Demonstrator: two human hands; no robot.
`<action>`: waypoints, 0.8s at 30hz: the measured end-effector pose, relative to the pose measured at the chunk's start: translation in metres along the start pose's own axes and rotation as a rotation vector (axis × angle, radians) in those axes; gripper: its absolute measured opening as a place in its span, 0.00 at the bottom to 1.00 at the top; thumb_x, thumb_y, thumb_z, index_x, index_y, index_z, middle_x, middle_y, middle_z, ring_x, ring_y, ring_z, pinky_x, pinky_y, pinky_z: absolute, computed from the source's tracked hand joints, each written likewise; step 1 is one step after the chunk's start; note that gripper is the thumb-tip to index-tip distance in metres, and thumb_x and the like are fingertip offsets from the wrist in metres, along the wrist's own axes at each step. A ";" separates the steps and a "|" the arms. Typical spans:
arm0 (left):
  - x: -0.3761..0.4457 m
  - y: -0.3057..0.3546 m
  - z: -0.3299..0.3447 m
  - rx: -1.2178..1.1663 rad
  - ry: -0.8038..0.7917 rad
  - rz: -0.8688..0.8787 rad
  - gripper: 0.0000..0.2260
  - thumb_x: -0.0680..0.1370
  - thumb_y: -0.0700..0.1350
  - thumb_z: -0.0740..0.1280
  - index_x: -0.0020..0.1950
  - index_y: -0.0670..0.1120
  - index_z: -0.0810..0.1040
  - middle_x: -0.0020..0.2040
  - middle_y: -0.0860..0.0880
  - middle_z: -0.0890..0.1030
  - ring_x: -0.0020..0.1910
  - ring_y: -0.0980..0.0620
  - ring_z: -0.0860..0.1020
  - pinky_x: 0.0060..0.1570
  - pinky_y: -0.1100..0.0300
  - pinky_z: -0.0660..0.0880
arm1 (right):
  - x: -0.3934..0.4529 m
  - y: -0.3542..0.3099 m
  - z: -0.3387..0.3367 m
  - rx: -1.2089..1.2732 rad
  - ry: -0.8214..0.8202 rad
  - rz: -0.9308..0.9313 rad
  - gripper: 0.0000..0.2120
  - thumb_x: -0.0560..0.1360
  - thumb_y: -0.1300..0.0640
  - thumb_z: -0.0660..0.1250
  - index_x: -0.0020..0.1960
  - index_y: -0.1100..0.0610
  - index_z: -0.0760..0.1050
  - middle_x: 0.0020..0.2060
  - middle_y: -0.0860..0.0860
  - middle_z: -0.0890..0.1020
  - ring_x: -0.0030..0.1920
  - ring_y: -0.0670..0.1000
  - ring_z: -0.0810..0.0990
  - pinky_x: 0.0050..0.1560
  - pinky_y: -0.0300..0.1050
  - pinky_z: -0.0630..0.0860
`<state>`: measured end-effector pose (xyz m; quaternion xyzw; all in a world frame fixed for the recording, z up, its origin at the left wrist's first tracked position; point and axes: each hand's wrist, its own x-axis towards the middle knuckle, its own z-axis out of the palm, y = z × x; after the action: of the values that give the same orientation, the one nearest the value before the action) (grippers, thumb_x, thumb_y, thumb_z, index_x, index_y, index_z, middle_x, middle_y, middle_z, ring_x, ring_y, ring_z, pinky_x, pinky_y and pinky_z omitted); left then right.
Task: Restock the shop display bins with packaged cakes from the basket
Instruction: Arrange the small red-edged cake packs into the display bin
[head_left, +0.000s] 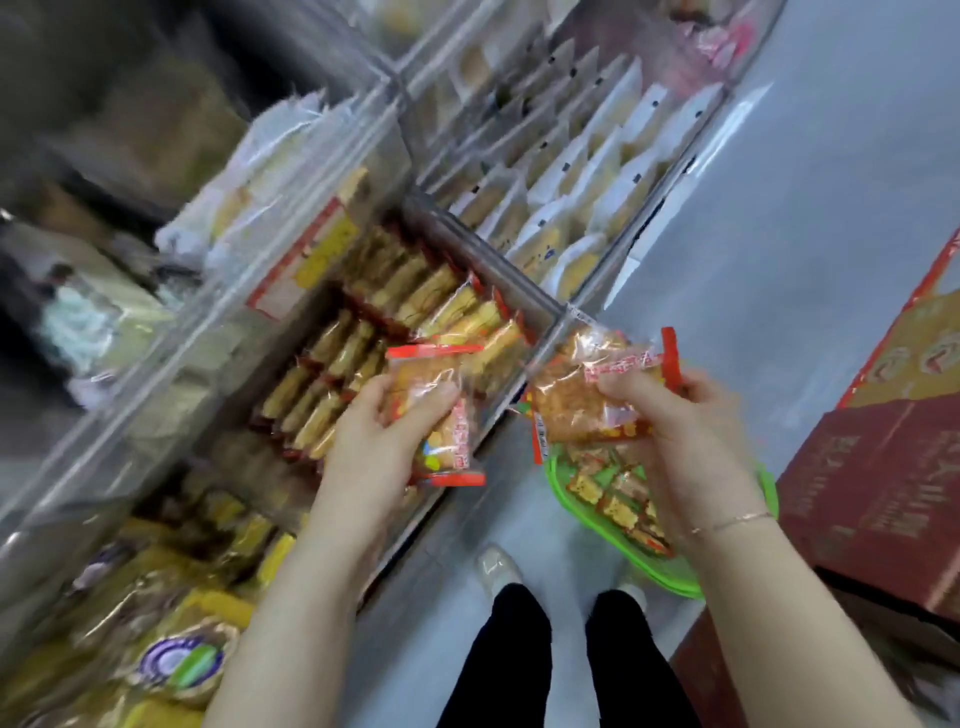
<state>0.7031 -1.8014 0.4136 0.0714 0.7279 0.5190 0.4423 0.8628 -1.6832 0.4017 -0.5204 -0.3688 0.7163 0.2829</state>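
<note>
Both hands are each gripping a clear red-edged packaged cake, left hand (382, 441) one (434, 410), right hand (691, 415) another (587, 395), so I'd be slotting them upright into the clear plastic bin (374, 364) just ahead.

Basket (623, 551) on floor, right of bins (363, 332).

Two clear-wrapped cakes with red sealed ends are held above the floor: one cake (436, 410) upright in the left hand (374, 441), just before the bin (374, 332); a small bunch (592, 395) in the right hand (685, 426). The bin holds rows of like cakes on edge. The green basket (649, 561) on the floor holds more.
</note>
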 end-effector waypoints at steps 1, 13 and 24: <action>0.000 -0.005 -0.019 0.052 0.109 -0.012 0.17 0.67 0.52 0.75 0.53 0.49 0.80 0.48 0.46 0.85 0.45 0.48 0.84 0.40 0.55 0.79 | -0.004 0.003 0.014 -0.011 -0.006 -0.037 0.08 0.60 0.61 0.73 0.39 0.56 0.81 0.34 0.52 0.82 0.38 0.55 0.79 0.44 0.57 0.78; 0.033 -0.030 -0.069 0.337 0.233 -0.027 0.20 0.80 0.61 0.57 0.54 0.49 0.82 0.51 0.49 0.84 0.56 0.48 0.80 0.57 0.57 0.72 | 0.001 0.053 0.099 0.031 -0.262 0.083 0.10 0.50 0.62 0.72 0.31 0.54 0.79 0.32 0.48 0.79 0.32 0.48 0.75 0.29 0.38 0.69; 0.042 -0.038 -0.063 -0.544 -0.014 -0.208 0.32 0.65 0.41 0.76 0.67 0.46 0.71 0.55 0.44 0.83 0.53 0.48 0.82 0.48 0.57 0.80 | 0.052 0.009 0.060 -0.247 -0.508 -0.069 0.19 0.50 0.59 0.78 0.41 0.51 0.85 0.52 0.49 0.82 0.56 0.49 0.79 0.55 0.47 0.73</action>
<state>0.6464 -1.8387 0.3627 -0.1213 0.5623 0.6466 0.5010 0.7895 -1.6614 0.3776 -0.3419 -0.5297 0.7635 0.1401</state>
